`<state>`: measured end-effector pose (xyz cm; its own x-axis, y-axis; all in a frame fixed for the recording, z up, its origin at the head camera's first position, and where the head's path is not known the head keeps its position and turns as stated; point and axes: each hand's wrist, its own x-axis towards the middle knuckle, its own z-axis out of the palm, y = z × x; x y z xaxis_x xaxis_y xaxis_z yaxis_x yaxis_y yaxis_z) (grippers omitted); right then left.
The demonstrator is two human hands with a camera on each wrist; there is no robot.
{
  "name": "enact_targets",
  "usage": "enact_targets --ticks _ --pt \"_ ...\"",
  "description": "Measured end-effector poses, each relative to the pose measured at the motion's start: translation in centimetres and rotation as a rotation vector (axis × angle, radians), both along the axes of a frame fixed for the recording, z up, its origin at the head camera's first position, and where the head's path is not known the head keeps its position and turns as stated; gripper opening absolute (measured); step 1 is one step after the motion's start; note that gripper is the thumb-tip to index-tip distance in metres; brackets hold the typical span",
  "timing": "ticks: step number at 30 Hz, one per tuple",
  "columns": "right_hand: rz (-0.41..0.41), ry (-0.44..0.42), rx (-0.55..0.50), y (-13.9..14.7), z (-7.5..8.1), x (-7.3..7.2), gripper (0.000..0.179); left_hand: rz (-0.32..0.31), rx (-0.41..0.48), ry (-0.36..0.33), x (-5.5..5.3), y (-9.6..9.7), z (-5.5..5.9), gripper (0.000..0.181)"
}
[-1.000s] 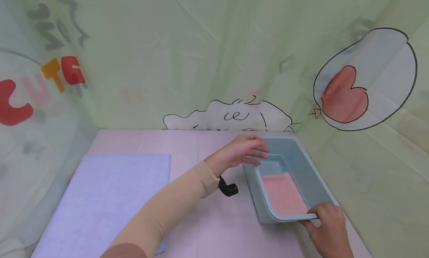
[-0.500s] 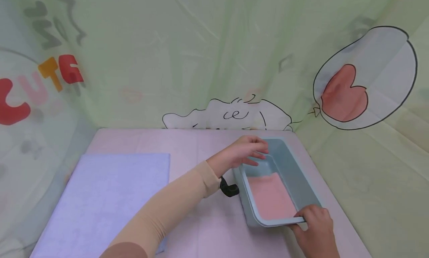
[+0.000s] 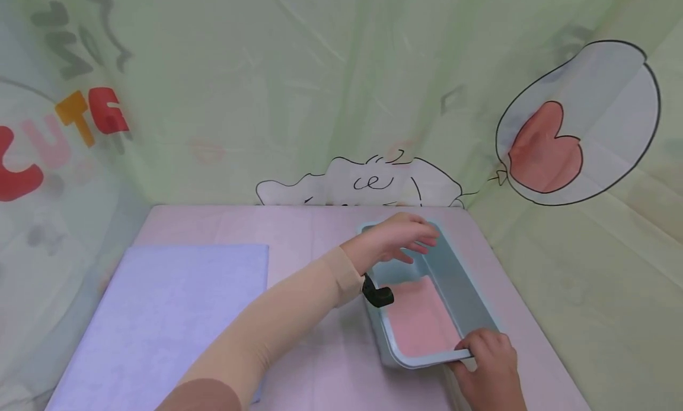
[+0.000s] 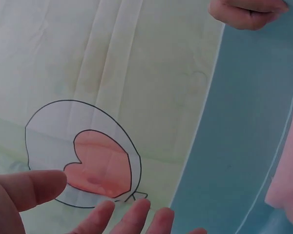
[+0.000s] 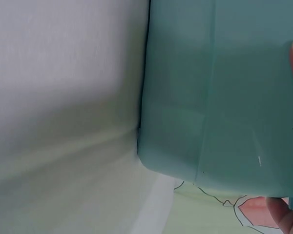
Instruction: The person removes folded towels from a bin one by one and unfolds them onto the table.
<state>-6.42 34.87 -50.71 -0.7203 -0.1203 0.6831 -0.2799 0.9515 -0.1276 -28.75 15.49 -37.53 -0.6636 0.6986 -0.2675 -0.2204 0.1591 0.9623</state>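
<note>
A blue-grey plastic bin [image 3: 452,283] stands on the right side of the table, with a pink cloth [image 3: 421,319] lying flat on its floor. My right hand [image 3: 491,363] grips the rim at the near right corner, thumb under the edge and fingers over it. Over the far end of the bin reaches my left hand [image 3: 402,236], its fingers spread loosely with nothing in them; the left wrist view shows thumb and fingertips [image 4: 139,214] apart. The outer wall of the bin [image 5: 234,107] fills much of the right wrist view.
A flat light-blue cloth [image 3: 181,316] lies at the left of the pink-covered table [image 3: 315,351]. Printed curtains hang behind and on both sides, one with a heart balloon [image 3: 578,126]. A black wrist strap piece [image 3: 379,295] hangs below the left wrist.
The bin has slid left, away from the right curtain, with my right hand still gripping its near corner. My left hand has shifted slightly right and sits further over the bin.
</note>
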Motion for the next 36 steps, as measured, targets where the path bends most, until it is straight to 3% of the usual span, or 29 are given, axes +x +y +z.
enact_targets --ticks 8,17,23,29,33,36 --pt "0.016 0.006 -0.007 -0.9 -0.2 0.4 0.047 -0.005 -0.050 -0.016 0.1 1.1 -0.1 0.028" --pt "0.020 0.020 -0.006 -1.7 -0.4 0.7 0.052 -0.041 -0.087 -0.105 -0.6 1.8 -2.0 0.027" --pt "0.004 0.003 -0.011 -1.9 -0.3 0.9 0.055 -0.068 -0.124 -0.107 -1.3 2.0 -3.3 0.029" --pt "-0.002 0.001 -0.016 -2.0 -0.2 1.1 0.055 -0.087 -0.151 -0.191 -2.4 2.1 -4.5 0.048" --pt "-0.001 -0.005 -0.025 -2.0 0.0 1.1 0.055 -0.078 -0.138 -0.226 -2.9 2.4 -4.5 0.062" --pt "-0.003 -0.007 -0.028 -2.1 0.1 1.1 0.057 -0.071 -0.134 -0.236 -3.0 2.5 -4.3 0.061"
